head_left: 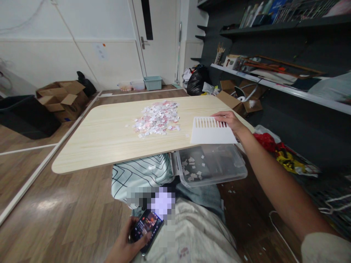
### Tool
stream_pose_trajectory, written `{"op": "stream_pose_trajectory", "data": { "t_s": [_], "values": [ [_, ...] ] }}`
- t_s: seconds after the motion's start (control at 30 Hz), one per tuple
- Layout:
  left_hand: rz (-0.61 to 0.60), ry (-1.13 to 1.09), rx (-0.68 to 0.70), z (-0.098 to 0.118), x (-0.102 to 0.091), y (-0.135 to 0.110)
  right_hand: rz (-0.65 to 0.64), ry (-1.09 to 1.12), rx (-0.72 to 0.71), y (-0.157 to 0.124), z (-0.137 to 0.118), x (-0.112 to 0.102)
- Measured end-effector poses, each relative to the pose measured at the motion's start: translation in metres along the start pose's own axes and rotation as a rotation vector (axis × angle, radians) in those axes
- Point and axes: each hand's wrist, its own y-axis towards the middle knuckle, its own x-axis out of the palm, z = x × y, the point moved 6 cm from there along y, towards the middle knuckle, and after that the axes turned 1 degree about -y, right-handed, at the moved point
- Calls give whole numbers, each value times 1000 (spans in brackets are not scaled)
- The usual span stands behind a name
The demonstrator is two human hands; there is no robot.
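Observation:
My right hand point(229, 121) grips the slotted edge of a white plastic scraper point(212, 134), which lies on or just over the table's right part; I cannot tell if it touches. Left of it, a heap of small paper pieces point(159, 118), white and pinkish, sits on the pale wooden table point(106, 135). Down in my lap, my left hand point(131, 237) is closed around a smartphone point(146, 230) with its screen lit. Just below the table's near edge rests a clear plastic bin point(219, 166) holding several scraps.
Shelves point(287, 89) with tools and bottles line the right wall. Open cardboard boxes point(59, 96) and a black bin point(27, 117) stand on the left. A patterned cloth point(142, 175) hangs under the table's near edge. Scraps dot the floor at right.

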Motion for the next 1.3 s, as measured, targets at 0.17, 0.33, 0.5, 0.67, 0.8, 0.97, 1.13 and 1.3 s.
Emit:
{"op": "stream_pose_trajectory", "data": {
  "t_s": [0.17, 0.33, 0.5, 0.67, 0.8, 0.97, 1.13, 1.3],
  "values": [
    [-81, 12, -2, 5, -9, 10, 4, 13, 2, -1, 0, 0],
    [-166, 35, -35, 5, -15, 24, 2, 32, 3, 0, 1, 0],
    [-253, 18, -60, 5, -13, 30, 5, 15, 0, 0, 1, -1],
    [-185, 5, -36, 4, -5, 29, 9, 10, 3, -2, 0, -1],
    [-101, -40, -6, 6, 2, 26, 10, -20, -22, 1, 1, -4],
    [-86, -24, -7, 8, 0, 27, 7, -10, -20, 4, 6, -7],
    [-182, -38, -35, 4, -1, 30, 3, -10, -14, 4, 8, -7],
    [-128, -85, -40, -3, -2, 31, 5, -5, -15, 3, 5, -6]
  ]
}}
